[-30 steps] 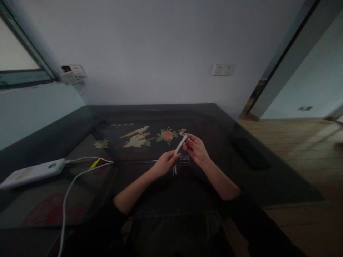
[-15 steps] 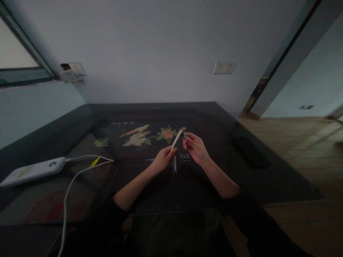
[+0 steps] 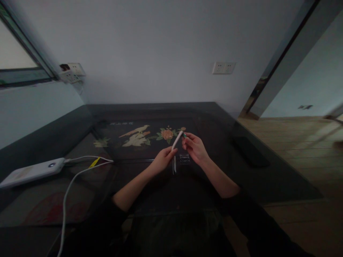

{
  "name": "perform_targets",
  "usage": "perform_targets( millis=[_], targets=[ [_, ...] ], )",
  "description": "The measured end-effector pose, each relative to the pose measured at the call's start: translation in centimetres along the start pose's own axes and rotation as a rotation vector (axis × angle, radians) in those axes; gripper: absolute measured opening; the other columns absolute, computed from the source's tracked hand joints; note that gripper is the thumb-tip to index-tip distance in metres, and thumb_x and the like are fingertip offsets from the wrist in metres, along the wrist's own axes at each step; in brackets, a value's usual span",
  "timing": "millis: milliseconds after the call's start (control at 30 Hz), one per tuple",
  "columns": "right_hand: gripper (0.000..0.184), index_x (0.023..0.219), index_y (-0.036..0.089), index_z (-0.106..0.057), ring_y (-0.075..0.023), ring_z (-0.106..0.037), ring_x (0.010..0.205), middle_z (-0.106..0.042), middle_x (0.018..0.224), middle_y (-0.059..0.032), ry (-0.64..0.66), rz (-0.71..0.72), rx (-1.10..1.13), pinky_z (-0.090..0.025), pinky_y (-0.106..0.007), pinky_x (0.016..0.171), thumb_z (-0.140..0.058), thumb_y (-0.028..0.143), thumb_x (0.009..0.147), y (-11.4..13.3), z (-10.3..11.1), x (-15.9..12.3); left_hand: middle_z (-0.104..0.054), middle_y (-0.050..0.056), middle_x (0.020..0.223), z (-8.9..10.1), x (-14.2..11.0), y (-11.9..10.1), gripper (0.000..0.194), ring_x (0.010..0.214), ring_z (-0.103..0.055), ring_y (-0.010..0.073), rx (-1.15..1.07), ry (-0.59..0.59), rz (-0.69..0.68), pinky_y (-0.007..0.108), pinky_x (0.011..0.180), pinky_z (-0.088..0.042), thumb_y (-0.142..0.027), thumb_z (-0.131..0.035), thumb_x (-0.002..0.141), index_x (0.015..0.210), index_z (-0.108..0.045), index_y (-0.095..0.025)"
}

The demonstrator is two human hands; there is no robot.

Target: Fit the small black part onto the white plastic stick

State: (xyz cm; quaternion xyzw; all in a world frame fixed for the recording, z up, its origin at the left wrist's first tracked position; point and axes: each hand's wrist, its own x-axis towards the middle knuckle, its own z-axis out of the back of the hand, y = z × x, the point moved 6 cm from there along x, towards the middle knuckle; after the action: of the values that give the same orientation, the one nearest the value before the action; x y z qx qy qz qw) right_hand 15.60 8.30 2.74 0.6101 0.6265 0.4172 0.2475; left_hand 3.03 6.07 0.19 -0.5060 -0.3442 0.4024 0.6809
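My left hand point(image 3: 162, 160) is closed around a narrow white strip point(image 3: 177, 140), which slants up and to the right out of the fingers. Thin ends of white material point(image 3: 174, 165) hang below that hand. At the strip's upper tip, my right hand point(image 3: 196, 147) pinches a small green piece point(image 3: 184, 135), too small to name. Whether the green piece is joined to the strip I cannot tell. A small clear, shiny object point(image 3: 184, 159) lies on the dark table point(image 3: 203, 192) between my wrists.
To the left lies a white power bank point(image 3: 34, 172) with a white cable point(image 3: 65, 203) curving toward me. A black flat object point(image 3: 250, 151) rests on the right of the table. Wall sockets point(image 3: 224, 67) are behind, and an inlaid flower and bird picture point(image 3: 136, 135) decorates the tabletop.
Hardly anything differs. The white strip's upper end has shifted very slightly, and both hands keep their hold in the same place.
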Motion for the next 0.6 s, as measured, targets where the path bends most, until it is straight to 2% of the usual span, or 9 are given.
perform_targets(
  millis=[133, 233, 433, 600],
  targets=[
    [0.035, 0.083, 0.018, -0.069, -0.0062, -0.046, 0.048, -0.056, 0.056, 0.0044, 0.007, 0.004, 0.003, -0.036, -0.020, 0.045, -0.083, 0.033, 0.056, -0.1, 0.0, 0.1, -0.033, -0.007, 0.052, 0.7, 0.1, 0.1, 0.032, 0.048, -0.033, 0.0086, 0.111, -0.082, 0.014, 0.021, 0.048, -0.026, -0.046, -0.040, 0.087, 0.074, -0.045, -0.018],
    [0.036, 0.084, 0.017, -0.069, -0.0064, -0.046, 0.048, -0.056, 0.057, 0.0042, 0.005, -0.002, 0.001, -0.035, -0.020, 0.045, -0.084, 0.033, 0.055, -0.2, 0.2, 0.1, -0.034, -0.006, 0.053, 0.7, 0.0, 0.0, 0.030, 0.050, -0.033, 0.0089, 0.147, -0.093, -0.001, 0.022, 0.049, -0.027, -0.044, -0.040, 0.087, 0.074, -0.045, -0.017],
    [0.036, 0.088, 0.017, -0.069, -0.0064, -0.045, 0.050, -0.055, 0.060, 0.0037, 0.006, 0.011, -0.025, -0.036, -0.021, 0.046, -0.082, 0.033, 0.058, 0.0, 0.2, 0.1, -0.035, -0.006, 0.056, -0.4, -0.4, -0.4, 0.028, 0.049, -0.033, 0.0078, 0.096, 0.012, -0.037, 0.021, 0.047, -0.026, -0.043, -0.042, 0.087, 0.077, -0.046, -0.017],
    [0.036, 0.091, 0.016, -0.069, -0.0067, -0.045, 0.052, -0.054, 0.060, 0.0036, 0.034, 0.000, -0.026, -0.036, -0.021, 0.047, -0.080, 0.034, 0.061, 0.0, -0.1, -0.1, -0.035, -0.007, 0.054, -1.0, -0.7, -0.7, 0.033, 0.045, -0.030, 0.0065, -0.009, 0.102, -0.033, 0.020, 0.044, -0.025, -0.048, -0.042, 0.086, 0.074, -0.042, -0.017]
  ],
)
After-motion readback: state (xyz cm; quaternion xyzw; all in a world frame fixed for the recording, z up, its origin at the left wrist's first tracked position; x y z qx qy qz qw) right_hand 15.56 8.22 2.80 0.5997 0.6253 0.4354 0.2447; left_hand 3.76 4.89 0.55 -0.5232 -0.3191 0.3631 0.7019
